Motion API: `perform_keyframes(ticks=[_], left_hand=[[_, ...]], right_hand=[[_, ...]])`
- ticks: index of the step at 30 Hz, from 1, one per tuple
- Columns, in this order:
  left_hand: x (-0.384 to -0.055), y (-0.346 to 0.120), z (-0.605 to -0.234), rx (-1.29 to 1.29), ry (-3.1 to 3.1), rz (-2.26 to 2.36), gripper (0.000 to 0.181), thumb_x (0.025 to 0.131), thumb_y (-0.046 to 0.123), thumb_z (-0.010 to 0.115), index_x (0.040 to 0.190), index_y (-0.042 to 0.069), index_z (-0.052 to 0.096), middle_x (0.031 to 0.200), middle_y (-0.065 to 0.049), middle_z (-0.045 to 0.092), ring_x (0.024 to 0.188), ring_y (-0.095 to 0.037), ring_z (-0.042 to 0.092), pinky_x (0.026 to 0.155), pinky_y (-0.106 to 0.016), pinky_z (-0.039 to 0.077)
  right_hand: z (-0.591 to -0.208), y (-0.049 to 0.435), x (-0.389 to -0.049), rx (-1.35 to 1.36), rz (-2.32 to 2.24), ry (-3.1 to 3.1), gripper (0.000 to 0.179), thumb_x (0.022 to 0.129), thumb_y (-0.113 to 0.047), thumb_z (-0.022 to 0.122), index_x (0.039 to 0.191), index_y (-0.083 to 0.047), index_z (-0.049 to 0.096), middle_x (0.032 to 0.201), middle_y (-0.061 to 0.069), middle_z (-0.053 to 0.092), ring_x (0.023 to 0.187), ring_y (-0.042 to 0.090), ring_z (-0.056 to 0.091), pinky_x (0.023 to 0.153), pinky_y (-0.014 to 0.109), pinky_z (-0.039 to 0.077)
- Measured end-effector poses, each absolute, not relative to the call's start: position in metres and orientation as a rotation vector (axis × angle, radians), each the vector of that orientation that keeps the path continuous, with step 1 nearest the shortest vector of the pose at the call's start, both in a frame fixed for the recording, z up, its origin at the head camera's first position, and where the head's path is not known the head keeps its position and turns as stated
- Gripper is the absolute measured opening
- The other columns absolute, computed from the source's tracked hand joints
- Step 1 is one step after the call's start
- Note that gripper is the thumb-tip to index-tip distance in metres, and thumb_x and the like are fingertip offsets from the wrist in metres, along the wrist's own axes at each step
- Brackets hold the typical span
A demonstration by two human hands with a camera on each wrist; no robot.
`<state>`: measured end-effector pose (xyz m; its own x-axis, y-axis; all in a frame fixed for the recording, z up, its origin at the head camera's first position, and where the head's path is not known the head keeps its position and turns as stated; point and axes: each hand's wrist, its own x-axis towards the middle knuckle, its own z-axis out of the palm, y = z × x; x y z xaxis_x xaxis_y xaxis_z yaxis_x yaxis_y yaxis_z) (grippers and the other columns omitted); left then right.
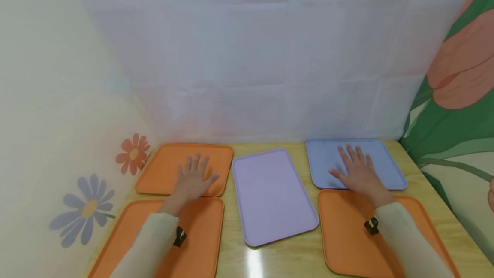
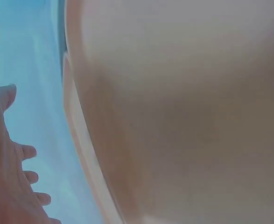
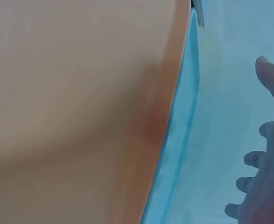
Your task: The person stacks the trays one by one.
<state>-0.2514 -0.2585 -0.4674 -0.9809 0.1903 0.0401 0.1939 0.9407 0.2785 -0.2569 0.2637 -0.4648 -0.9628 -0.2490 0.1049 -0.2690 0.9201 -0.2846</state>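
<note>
My left hand [image 1: 191,182] is spread with fingers straight over the back left orange tray [image 1: 154,183], holding nothing. Over the blue tray [image 1: 390,175] at the back right, my right hand [image 1: 359,174] is likewise spread and holds nothing. Between them a lilac tray [image 1: 274,200] lies slightly turned on the table. In the left wrist view the left hand [image 2: 8,172] has its thumb and fingers apart, beside a large tray surface [image 2: 188,130]. The right wrist view has the right hand [image 3: 267,163] with fingers apart, beyond the blue tray's edge [image 3: 181,130].
Two more orange trays lie nearer, the front left tray [image 1: 204,235] and the front right tray [image 1: 343,235], under the forearms. A white cloth [image 1: 254,55] hangs behind the wooden table [image 1: 231,256]. Flower-patterned walls stand left and right.
</note>
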Motion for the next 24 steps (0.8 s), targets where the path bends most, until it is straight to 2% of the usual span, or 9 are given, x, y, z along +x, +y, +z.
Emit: perform_keyframes(ticks=[5,11,16,20,24], left_hand=[[-0.248,-0.245,-0.467,-0.320,-3.027,-0.535,0.078,0.103,0.053,0.047,0.156,-0.001,0.028,0.161,-0.028,0.021,0.146,-0.052,0.017,0.114,-0.073,0.013],[-0.241,-0.226,-0.459,-0.281,-3.009,-0.669,0.069,0.098,0.038,0.059,0.147,-0.007,0.040,0.147,-0.030,0.040,0.135,-0.050,0.036,0.107,-0.066,0.036],[-0.234,-0.211,-0.457,-0.240,-3.047,-0.874,0.067,0.095,0.030,0.064,0.143,-0.011,0.042,0.141,-0.030,0.044,0.130,-0.046,0.044,0.104,-0.060,0.043],[-0.227,-0.201,-0.459,-0.207,-3.066,-0.973,0.066,0.093,0.027,0.067,0.140,-0.013,0.044,0.138,-0.030,0.048,0.122,-0.043,0.052,0.099,-0.056,0.048],[-0.221,-0.194,-0.460,-0.192,-3.065,-1.026,0.066,0.088,0.023,0.071,0.136,-0.015,0.046,0.126,-0.029,0.056,0.111,-0.039,0.060,0.093,-0.054,0.051]], right_hand=[[-0.466,0.252,-0.257,0.466,0.482,-2.953,0.085,0.101,-0.052,0.053,0.159,0.001,0.022,0.161,0.031,0.020,0.146,0.054,0.016,0.115,0.071,0.017],[-0.465,0.237,-0.257,0.507,0.614,-2.903,0.080,0.101,-0.045,0.058,0.158,0.001,0.026,0.157,0.033,0.025,0.141,0.053,0.026,0.110,0.071,0.028],[-0.465,0.226,-0.256,0.537,0.741,-2.887,0.076,0.100,-0.037,0.062,0.156,0.003,0.029,0.151,0.035,0.031,0.138,0.053,0.031,0.107,0.069,0.034],[-0.467,0.217,-0.256,0.568,0.824,-2.890,0.072,0.100,-0.031,0.063,0.154,0.005,0.032,0.148,0.036,0.035,0.136,0.053,0.034,0.108,0.069,0.034],[-0.472,0.208,-0.258,0.607,0.887,-2.888,0.067,0.099,-0.023,0.065,0.151,0.007,0.035,0.144,0.036,0.039,0.130,0.052,0.043,0.105,0.066,0.039]])
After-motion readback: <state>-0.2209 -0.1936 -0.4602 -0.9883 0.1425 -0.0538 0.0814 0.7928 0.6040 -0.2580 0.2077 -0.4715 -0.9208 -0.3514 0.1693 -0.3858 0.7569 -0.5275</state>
